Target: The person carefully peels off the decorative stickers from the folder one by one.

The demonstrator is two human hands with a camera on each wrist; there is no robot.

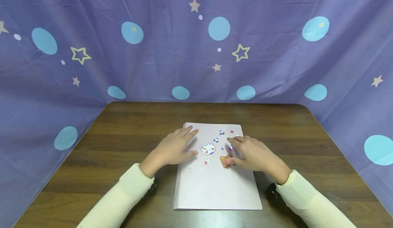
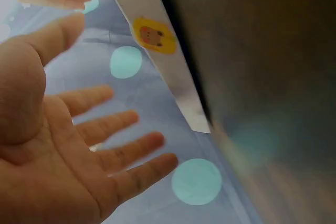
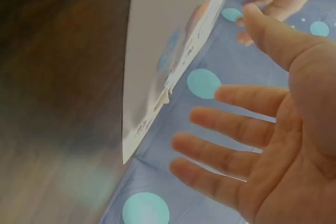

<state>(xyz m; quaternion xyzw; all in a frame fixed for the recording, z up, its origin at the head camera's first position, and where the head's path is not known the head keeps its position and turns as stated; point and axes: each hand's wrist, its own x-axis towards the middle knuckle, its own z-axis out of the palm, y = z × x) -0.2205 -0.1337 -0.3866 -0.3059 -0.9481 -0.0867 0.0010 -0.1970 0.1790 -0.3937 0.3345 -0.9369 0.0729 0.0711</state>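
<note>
A white folder (image 1: 218,192) lies flat on the wooden table, its spine at the left. Stickers dot its upper half: a white bear-face sticker (image 1: 207,149), a brown bear sticker (image 1: 225,161) and several small ones. Over the folder's left edge is my left hand (image 1: 173,148), fingers spread and holding nothing. My right hand (image 1: 256,154) reaches over the right edge, its thumb overlapping the brown bear sticker in the head view and its palm hiding some small stickers. Both wrist views show straight, parted fingers. A yellow sticker with a brown bear (image 2: 153,35) shows on the folder in the left wrist view.
The brown wooden table (image 1: 122,136) extends around the folder on all sides. Behind it and at both sides hangs a purple curtain (image 1: 172,44) with blue dots and stars. Cream sleeves (image 1: 122,190) cover both forearms.
</note>
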